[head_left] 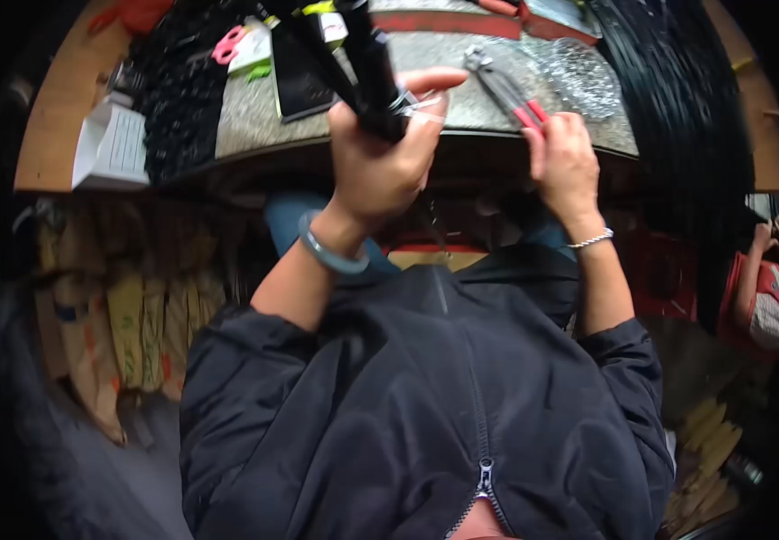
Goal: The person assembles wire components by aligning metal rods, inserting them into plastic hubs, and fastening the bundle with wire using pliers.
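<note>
My left hand (385, 171) is wrapped round a bundle of long black strips (373, 76), which rises over the work surface. A thin whitish tie (421, 106) shows by the fingers at the bundle's lower end; whether it goes all the way round is hidden. At the front edge of the surface, my right hand (569, 166) has its fingers closed on the red handles of a pair of pincers (506, 90). The pincers' metal head points away from me, toward the back left, and lies at the surface. Their handle ends are covered by the hand.
Behind the bundle lies a black flat device (304, 85), with pink scissors (228, 45) to its left. A shiny heap of small clear pieces (578, 76) sits right of the pincers. Black strands (686, 99) flank the surface. Another person (763, 297) is at far right.
</note>
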